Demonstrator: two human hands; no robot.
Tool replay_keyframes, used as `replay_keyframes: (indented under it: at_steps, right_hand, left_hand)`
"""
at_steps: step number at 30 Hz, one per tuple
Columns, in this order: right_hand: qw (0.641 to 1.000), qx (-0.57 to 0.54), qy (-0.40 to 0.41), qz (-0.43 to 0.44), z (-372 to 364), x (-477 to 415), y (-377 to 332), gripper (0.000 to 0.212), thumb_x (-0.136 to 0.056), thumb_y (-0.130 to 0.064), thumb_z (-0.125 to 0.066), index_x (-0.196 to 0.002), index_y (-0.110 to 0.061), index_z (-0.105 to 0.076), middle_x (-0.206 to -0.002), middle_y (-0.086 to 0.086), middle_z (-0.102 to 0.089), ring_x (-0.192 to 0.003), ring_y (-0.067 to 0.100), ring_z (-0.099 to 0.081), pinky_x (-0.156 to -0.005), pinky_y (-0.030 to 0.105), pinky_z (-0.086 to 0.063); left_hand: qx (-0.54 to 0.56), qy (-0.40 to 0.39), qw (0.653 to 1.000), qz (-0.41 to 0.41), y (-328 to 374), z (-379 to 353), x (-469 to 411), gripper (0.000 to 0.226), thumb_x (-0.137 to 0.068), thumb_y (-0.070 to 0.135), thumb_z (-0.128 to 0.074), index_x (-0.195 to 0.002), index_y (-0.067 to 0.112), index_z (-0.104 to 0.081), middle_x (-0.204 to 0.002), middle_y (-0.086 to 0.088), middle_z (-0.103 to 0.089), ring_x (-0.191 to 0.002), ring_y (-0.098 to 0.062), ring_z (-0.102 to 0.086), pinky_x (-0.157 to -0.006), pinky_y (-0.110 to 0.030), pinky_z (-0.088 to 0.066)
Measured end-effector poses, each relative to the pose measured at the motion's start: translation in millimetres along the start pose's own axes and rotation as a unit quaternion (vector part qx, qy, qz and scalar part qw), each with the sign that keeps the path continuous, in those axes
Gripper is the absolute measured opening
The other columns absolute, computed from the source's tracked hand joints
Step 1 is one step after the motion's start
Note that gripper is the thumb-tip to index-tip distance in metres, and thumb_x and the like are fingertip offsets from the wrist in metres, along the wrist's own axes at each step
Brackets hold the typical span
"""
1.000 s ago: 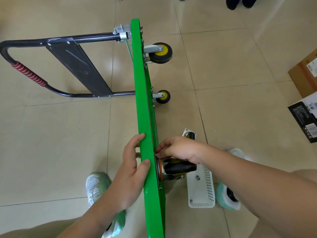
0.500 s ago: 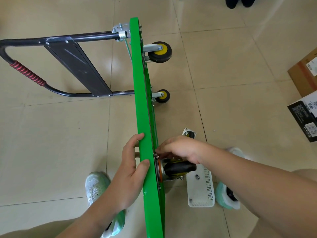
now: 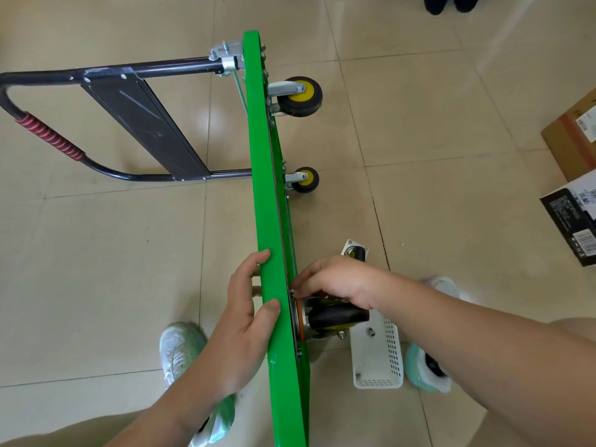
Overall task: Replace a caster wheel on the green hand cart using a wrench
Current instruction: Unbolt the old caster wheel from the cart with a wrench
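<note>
Where the cart stands: the green hand cart (image 3: pixel 267 188) rests on one long edge on glossy beige floor tiles (image 3: pixel 96 269), with its deck face to the left and its underside to the right.
Basket: a white plastic basket (image 3: pixel 392 350), rectangular with perforated walls, sits on the floor just right of the cart's near end. A small shiny metal fastener (image 3: pixel 370 331) lies inside; anything else in it is too small to tell.
Boxes: a brown cardboard box (image 3: pixel 574 137) and a black printed box (image 3: pixel 574 217) sit at the right edge, their contents hidden.
Caster wheel: the caster wheel (image 3: pixel 338 316) has a smooth black tread in a bright metal fork. It sits against the underside at the near end, with an orange ring (image 3: pixel 299 317) at its base.
Loose caster: a loose caster (image 3: pixel 354 254) with a square metal plate lies on the floor beyond the right hand.
Left hand: the left hand (image 3: pixel 248 317) grips the cart's upper edge, thumb laid on the rim and fingers against the deck face.
Right hand: the right hand (image 3: pixel 338 279) rests over the caster wheel, fingers curled with their tips at its mounting plate. Whether they pinch anything cannot be told.
Far wheels: two black far wheels (image 3: pixel 301 95) with yellow hubs sit in metal brackets.
Handle: the handle (image 3: pixel 161 67) is a black tube loop with a red ribbed grip (image 3: pixel 48 137).
</note>
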State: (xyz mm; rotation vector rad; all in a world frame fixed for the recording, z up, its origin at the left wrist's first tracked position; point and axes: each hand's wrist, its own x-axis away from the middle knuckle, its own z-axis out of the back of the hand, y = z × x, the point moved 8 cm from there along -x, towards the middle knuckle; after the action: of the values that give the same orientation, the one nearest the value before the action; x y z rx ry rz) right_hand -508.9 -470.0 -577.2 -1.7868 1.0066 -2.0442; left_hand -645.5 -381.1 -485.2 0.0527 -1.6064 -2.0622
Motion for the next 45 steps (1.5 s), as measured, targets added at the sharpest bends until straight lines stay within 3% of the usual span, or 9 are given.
replay_keyframes:
  at_steps: [3, 7, 10, 15, 20, 28, 35, 41, 45]
  right_hand:
    - [0.998, -0.057, 0.004, -0.023, -1.0, -0.3, 4.7, 0.023, -0.07, -0.027, -0.086, -0.092, -0.023, -0.081, -0.097, 0.005, -0.079, -0.101, 0.028, -0.073, -0.092, 0.048, -0.059]
    - [0.999, -0.027, 0.012, -0.015, -1.7, -1.2, 4.6, 0.009, -0.078, -0.02, -0.084, -0.084, -0.025, -0.08, -0.097, 0.005, -0.079, -0.101, 0.027, -0.073, -0.098, 0.047, -0.056]
    - [0.999, -0.022, 0.01, -0.03, -2.5, 1.2, 3.6, 0.021, -0.077, -0.017, -0.085, -0.096, -0.022, -0.078, -0.103, 0.009, -0.077, -0.103, 0.029, -0.072, -0.097, 0.049, -0.057]
    - [0.998, 0.026, 0.03, -0.042, -0.6, 1.4, 2.7, 0.042, -0.062, -0.038, -0.085, -0.096, -0.015, -0.08, -0.096, 0.011, -0.078, -0.094, 0.035, -0.074, -0.091, 0.053, -0.059]
    - [1.0, 0.023, 0.017, 0.006, 0.1, -2.0, -1.8, 0.014, -0.07, -0.028, -0.086, -0.082, -0.032, -0.082, -0.088, -0.003, -0.079, -0.096, 0.025, -0.073, -0.097, 0.045, -0.056]
    - [0.998, -0.054, -0.005, -0.03, -5.5, -1.6, 3.1, 0.028, -0.059, -0.029, -0.085, -0.086, -0.026, -0.082, -0.097, 0.005, -0.079, -0.104, 0.029, -0.071, -0.095, 0.052, -0.057]
    - [0.999, -0.017, 0.0, -0.043, -4.4, 0.9, 3.1, 0.038, -0.059, -0.026, -0.088, -0.097, -0.024, -0.08, -0.108, 0.009, -0.076, -0.107, 0.032, -0.069, -0.098, 0.052, -0.055]
    - [0.998, -0.002, 0.023, -0.055, -0.6, 5.7, 2.5, 0.036, -0.068, -0.024, -0.088, -0.101, -0.013, -0.08, -0.105, 0.015, -0.075, -0.101, 0.036, -0.071, -0.093, 0.054, -0.057]
    - [0.998, -0.036, 0.015, -0.058, -0.1, 7.6, 3.5, 0.033, -0.071, -0.022, -0.087, -0.101, -0.012, -0.08, -0.103, 0.013, -0.077, -0.102, 0.035, -0.072, -0.093, 0.055, -0.057]
  left_hand:
    - [0.004, -0.001, 1.0, 0.003, -1.4, -0.3, 0.2, 0.061, -0.093, 0.036, -0.043, -0.133, 0.077, -0.024, -0.134, 0.046, -0.035, -0.124, 0.005, -0.051, -0.089, -0.005, -0.045]
    - [0.002, -0.001, 1.0, 0.001, -1.4, -0.2, 0.5, 0.061, -0.093, 0.035, -0.043, -0.133, 0.077, -0.024, -0.135, 0.045, -0.034, -0.124, 0.005, -0.05, -0.089, -0.005, -0.045]
    - [0.006, -0.002, 1.0, 0.002, -1.6, -0.8, 0.6, 0.061, -0.093, 0.036, -0.043, -0.133, 0.078, -0.023, -0.136, 0.044, -0.034, -0.122, 0.005, -0.052, -0.089, -0.008, -0.048]
    - [0.008, -0.001, 1.0, -0.003, 0.8, -0.2, 1.1, 0.062, -0.093, 0.034, -0.044, -0.131, 0.078, -0.025, -0.134, 0.046, -0.036, -0.123, 0.005, -0.052, -0.09, -0.006, -0.045]
    - [0.008, -0.003, 1.0, 0.0, -0.8, -1.4, -0.1, 0.062, -0.093, 0.034, -0.044, -0.133, 0.077, -0.025, -0.133, 0.045, -0.037, -0.121, 0.005, -0.053, -0.087, -0.007, -0.048]
    - [0.005, 0.001, 1.0, 0.0, -2.3, -0.7, -1.1, 0.06, -0.09, 0.04, -0.044, -0.135, 0.074, -0.025, -0.135, 0.045, -0.035, -0.123, 0.005, -0.052, -0.089, -0.005, -0.045]
    - [0.014, -0.001, 1.0, 0.0, -5.4, -0.7, -2.2, 0.061, -0.082, 0.053, -0.042, -0.139, 0.071, -0.025, -0.137, 0.041, -0.036, -0.122, 0.0, -0.055, -0.087, -0.011, -0.051]
    - [0.024, -0.001, 1.0, -0.003, -3.9, -1.0, -1.2, 0.06, -0.084, 0.052, -0.043, -0.138, 0.071, -0.026, -0.133, 0.046, -0.036, -0.118, 0.001, -0.057, -0.084, -0.007, -0.049]
    - [0.02, 0.004, 1.0, -0.002, -5.0, -0.5, -2.0, 0.061, -0.09, 0.036, -0.045, -0.137, 0.072, -0.027, -0.132, 0.046, -0.037, -0.117, 0.0, -0.058, -0.083, -0.007, -0.048]
